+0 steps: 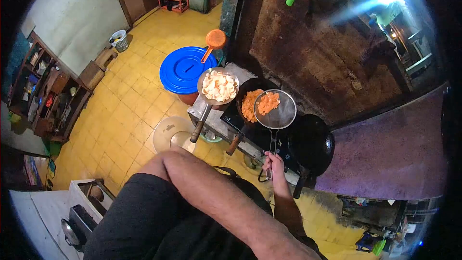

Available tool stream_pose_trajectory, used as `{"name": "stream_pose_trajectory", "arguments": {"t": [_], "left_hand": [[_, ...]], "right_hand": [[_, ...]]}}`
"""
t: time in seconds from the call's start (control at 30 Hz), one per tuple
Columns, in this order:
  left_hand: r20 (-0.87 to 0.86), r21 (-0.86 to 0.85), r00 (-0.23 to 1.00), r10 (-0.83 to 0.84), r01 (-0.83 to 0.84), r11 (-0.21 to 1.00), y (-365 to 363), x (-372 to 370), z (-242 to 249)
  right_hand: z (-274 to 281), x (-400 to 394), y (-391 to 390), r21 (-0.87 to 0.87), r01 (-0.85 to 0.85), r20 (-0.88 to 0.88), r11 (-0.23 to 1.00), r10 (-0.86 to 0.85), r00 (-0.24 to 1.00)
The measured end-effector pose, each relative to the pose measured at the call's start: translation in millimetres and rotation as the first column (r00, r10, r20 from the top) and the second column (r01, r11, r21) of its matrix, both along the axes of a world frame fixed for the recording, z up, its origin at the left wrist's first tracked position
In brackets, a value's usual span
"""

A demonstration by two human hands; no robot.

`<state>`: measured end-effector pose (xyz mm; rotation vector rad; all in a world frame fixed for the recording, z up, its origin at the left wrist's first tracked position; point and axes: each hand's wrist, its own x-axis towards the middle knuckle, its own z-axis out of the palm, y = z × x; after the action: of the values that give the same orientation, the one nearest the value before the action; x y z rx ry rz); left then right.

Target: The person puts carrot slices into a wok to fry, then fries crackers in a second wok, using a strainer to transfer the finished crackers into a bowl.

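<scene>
Strainer point(275, 110), round wire mesh on a long handle, sits raised over the dark wok point(250, 103), loaded with orange fried pieces point(268, 102). You keep it above the pan, likely so oil drips back rather than onto the stove point(255, 137). More orange pieces lie in the wok below, just beside the mesh rim.

Right hand point(274, 163): grip closed around the strainer's handle end, well back from the heat. Left hand: hidden. Your left forearm point(211, 192) crosses low in front of your body and the hand drops out of sight, so you cannot tell its grip.

Left of the wok, a second pan point(218, 86) holds pale, uncooked-looking chips, its wooden handle pointing toward you. Right of the strainer, an empty black wok point(313, 142) rests on the stove edge.

Beyond: blue lidded tub point(185, 70) with an orange scoop point(213, 42) on it, yellow tiled floor point(134, 106), a shelf unit point(45, 91) at far left.
</scene>
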<state>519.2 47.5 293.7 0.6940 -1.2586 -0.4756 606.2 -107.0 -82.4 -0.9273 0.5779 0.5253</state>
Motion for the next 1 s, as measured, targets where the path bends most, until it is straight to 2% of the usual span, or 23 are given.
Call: {"name": "stream_pose_trajectory", "arguments": {"t": [0.07, 0.2, 0.47, 0.5, 0.53, 0.63, 0.8, 0.87, 0.93, 1.0], "left_hand": [[0.003, 0.004, 1.000, -0.027, 0.027, 1.000, -7, 7, -2], [0.014, 0.004, 0.996, -0.087, 0.087, 0.996, -32, 0, 1], [0.053, -0.024, 0.980, -0.191, 0.192, 0.981, -70, -42, -3], [0.064, -0.032, 0.977, -0.205, 0.207, 0.978, -75, -46, -3], [0.075, -0.040, 0.973, -0.217, 0.220, 0.975, -63, -23, 1], [0.101, -0.050, 0.963, -0.252, 0.258, 0.965, -62, -19, 2], [0.113, -0.063, 0.946, -0.304, 0.312, 0.948, -70, -17, 3], [0.116, -0.073, 0.947, -0.301, 0.310, 0.948, -73, -17, 3], [0.120, -0.073, 0.945, -0.303, 0.313, 0.947, -74, -10, 3], [0.118, -0.074, 0.940, -0.321, 0.331, 0.941, -75, -8, 2]], "right_hand": [[-7, -10, 2, -0.127, -0.010, 0.028, 0.992, 0.014, 1.000], [-14, -8, -14, -0.012, -0.060, -0.016, 0.998, 0.060, 0.998], [-3, -13, -12, -0.112, -0.071, 0.022, 0.991, 0.074, 0.997], [-3, -17, -10, -0.175, -0.105, 0.080, 0.979, 0.120, 0.990], [-4, -17, -8, -0.184, -0.095, 0.083, 0.978, 0.112, 0.990], [1, -13, -16, -0.048, -0.103, 0.007, 0.994, 0.103, 0.995], [48, -34, -43, -0.035, -0.018, 0.001, 0.999, 0.018, 1.000], [54, -47, -75, 0.053, 0.063, 0.033, 0.997, -0.064, 0.997], [53, -63, -116, 0.142, 0.073, 0.087, 0.987, -0.086, 0.992], [40, -81, -170, -0.090, 0.225, 0.036, 0.970, -0.223, 0.974]]}}
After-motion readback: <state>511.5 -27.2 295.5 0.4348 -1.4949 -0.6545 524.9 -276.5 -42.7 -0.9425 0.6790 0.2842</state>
